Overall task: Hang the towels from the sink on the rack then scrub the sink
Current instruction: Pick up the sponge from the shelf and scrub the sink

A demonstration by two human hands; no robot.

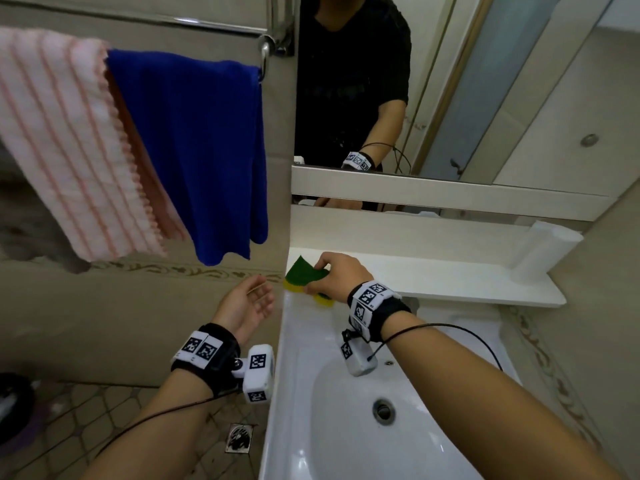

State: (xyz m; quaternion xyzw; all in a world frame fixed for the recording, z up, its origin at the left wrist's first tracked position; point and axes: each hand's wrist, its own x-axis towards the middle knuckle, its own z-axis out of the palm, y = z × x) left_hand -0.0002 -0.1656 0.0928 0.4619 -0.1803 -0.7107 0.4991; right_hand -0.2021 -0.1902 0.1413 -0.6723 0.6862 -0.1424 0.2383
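Head view: the right hand (337,277) pinches a green-and-yellow sponge (306,276) at the sink's (294,393) back left corner, just below the shelf (450,278). The left hand (247,303) hangs open and empty beside the sink, palm up. Both towels, the pink striped towel (65,143) and the blue towel (204,150), drape over the rack (214,24), and the basin looks clear of cloth. Hanging seems finished; scrubbing appears only about to begin, with the whole basin left to do.
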